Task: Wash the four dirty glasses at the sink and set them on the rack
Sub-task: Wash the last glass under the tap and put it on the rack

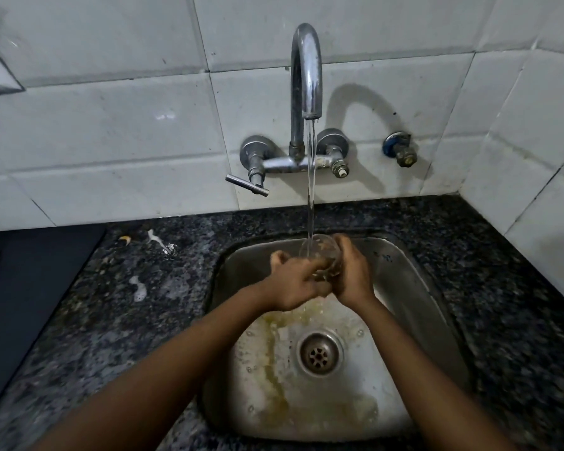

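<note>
Left hand [295,281] and right hand [352,271] over sink [414,288], grips pressed around glass [321,252] between them, under running water.

A clear glass [321,255] sits above the back of the steel sink [414,288], well behind the drain, tilted with its open mouth toward the wall. The tap's water stream falls straight into that mouth. Its lower part is wrapped from both sides, so the base is hidden. Yellowish-brown streaks run down the sink floor beside the drain.
</note>
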